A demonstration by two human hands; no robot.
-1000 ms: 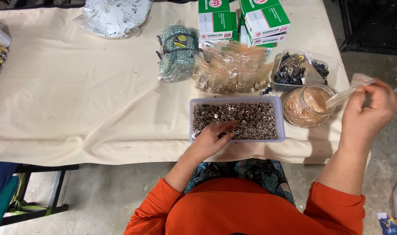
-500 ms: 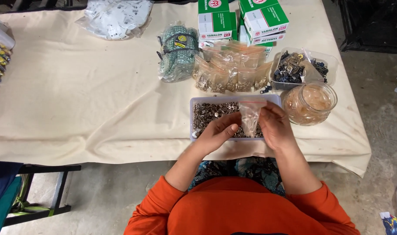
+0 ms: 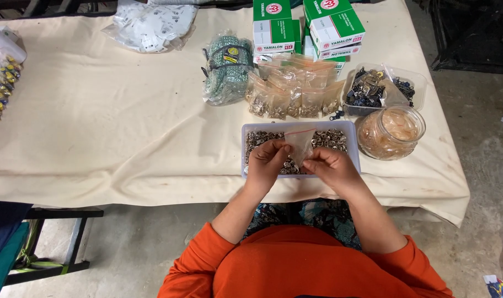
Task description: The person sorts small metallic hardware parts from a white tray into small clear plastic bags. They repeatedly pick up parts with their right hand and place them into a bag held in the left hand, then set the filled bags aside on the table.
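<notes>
Cream cloth covers the table (image 3: 97, 127). Both hands, left hand (image 3: 267, 161) and right hand (image 3: 330, 167), pinch one small clear plastic bag (image 3: 300, 144) between them, just over the white tray (image 3: 353, 144) of small metal fasteners (image 3: 328, 138). The bag looks thin, limp and slippery; I think the mouth edges are the best place for each grip.

Both hands meet over a white tray (image 3: 352, 128) filled with small metal fasteners. The left hand (image 3: 268, 163) and right hand (image 3: 330, 168) pinch a small clear plastic bag (image 3: 301, 144) between them. Just right of the tray stands a glass jar (image 3: 391, 132); behind it lie filled bags (image 3: 293, 91) and green-and-white boxes (image 3: 306, 25).
</notes>
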